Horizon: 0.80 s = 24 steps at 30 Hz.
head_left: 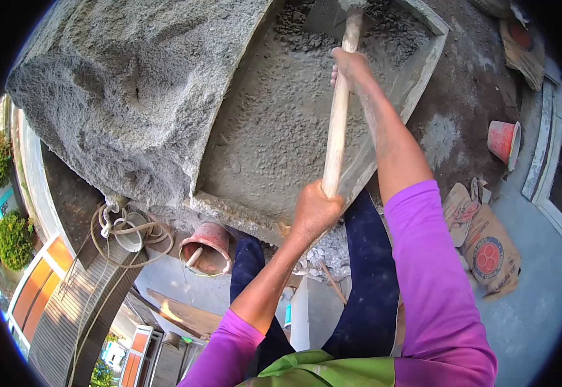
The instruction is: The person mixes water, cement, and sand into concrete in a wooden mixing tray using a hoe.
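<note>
One wooden handle (336, 122) is held by two hands. The left hand (315, 209) is wrapped in a closed grip around the near end of the handle, while the right hand (347, 64) is closed around it higher up, close to the tool's blade (323, 16), which is sunk in wet mortar at the top edge of the view. One shallow mixing tray (423, 61) is seen, and it is filled with grey wet mortar (274, 122). One large heap of dry grey mix (133, 84) is piled against the tray's left side. Two reddish buckets are counted: one bucket (209, 248) below the tray, with a stick-like thing inside, and a second bucket (504, 140) lying tipped at the right. One cement sack (490, 255) is lying on the floor at the right.
</note>
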Motion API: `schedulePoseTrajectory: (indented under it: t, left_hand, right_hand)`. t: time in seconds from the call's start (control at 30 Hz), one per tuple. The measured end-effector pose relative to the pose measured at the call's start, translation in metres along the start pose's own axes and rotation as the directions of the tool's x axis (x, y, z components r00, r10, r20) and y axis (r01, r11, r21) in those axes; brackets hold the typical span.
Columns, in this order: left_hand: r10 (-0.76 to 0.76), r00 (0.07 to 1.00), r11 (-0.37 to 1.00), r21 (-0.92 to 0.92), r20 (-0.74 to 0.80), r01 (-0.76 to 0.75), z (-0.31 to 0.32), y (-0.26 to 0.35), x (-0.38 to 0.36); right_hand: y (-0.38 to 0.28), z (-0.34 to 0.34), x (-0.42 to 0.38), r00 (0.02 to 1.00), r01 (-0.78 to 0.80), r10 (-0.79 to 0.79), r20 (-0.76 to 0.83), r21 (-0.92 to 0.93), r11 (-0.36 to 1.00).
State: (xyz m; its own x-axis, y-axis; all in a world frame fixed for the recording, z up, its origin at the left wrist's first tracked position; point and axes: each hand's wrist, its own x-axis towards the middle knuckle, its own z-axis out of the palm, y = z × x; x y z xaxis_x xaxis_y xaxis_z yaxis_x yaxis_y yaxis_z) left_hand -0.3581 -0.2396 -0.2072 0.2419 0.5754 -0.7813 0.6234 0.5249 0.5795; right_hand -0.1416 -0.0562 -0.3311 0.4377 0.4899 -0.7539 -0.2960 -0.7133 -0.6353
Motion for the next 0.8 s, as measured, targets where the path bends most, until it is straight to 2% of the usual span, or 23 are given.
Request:
schedulePoseTrajectory:
  t: [0.03, 0.13, 0.23, 0.33, 0.47, 0.53, 0.57, 0.67, 0.77, 0.8]
  left_hand:
    - [-0.032, 0.999, 0.999, -0.013, 0.017, 0.033, -0.006, -0.004, -0.018]
    - [-0.052, 0.999, 0.992, 0.112, 0.002, 0.052, -0.011, -0.031, -0.071]
    - [-0.199, 0.979, 0.959, 0.213, 0.045, 0.186, -0.026, -0.068, -0.118]
    - [-0.172, 0.985, 0.955, 0.245, 0.013, 0.164, -0.035, -0.103, -0.171]
    - [-0.183, 0.982, 0.94, 0.298, 0.034, 0.165, -0.046, -0.153, -0.229]
    - [-0.208, 0.976, 0.918, 0.357, 0.069, 0.171, -0.046, -0.173, -0.243]
    - [-0.163, 0.983, 0.931, 0.342, 0.079, 0.127, -0.041, -0.178, -0.242]
    - [-0.013, 0.993, 0.954, 0.3, 0.117, -0.023, -0.02, -0.167, -0.22]
    - [0.147, 0.981, 0.949, 0.261, 0.126, -0.175, 0.001, -0.115, -0.132]
    - [0.193, 0.973, 0.946, 0.238, 0.125, -0.218, 0.003, -0.09, -0.098]
  right_hand:
    - [0.01, 0.005, -0.015, 0.999, -0.045, 0.046, -0.021, 0.049, 0.998]
    - [0.067, 0.008, -0.051, 0.981, -0.19, 0.185, 0.049, 0.142, 0.971]
    - [0.121, 0.013, -0.098, 0.961, -0.278, 0.272, 0.056, 0.202, 0.939]
    - [0.166, 0.023, -0.149, 0.935, -0.353, 0.348, 0.065, 0.222, 0.909]
    - [0.198, 0.031, -0.222, 0.917, -0.393, 0.394, 0.057, 0.288, 0.873]
    - [0.192, 0.021, -0.251, 0.922, -0.381, 0.384, 0.059, 0.324, 0.866]
    - [0.181, 0.016, -0.259, 0.922, -0.378, 0.382, 0.058, 0.342, 0.86]
    - [0.138, -0.018, -0.256, 0.983, -0.17, 0.18, 0.013, 0.415, 0.894]
    - [0.051, -0.05, -0.201, 0.993, 0.056, -0.011, -0.115, 0.401, 0.914]
    - [0.024, -0.059, -0.169, 0.982, 0.169, -0.128, -0.141, 0.331, 0.929]
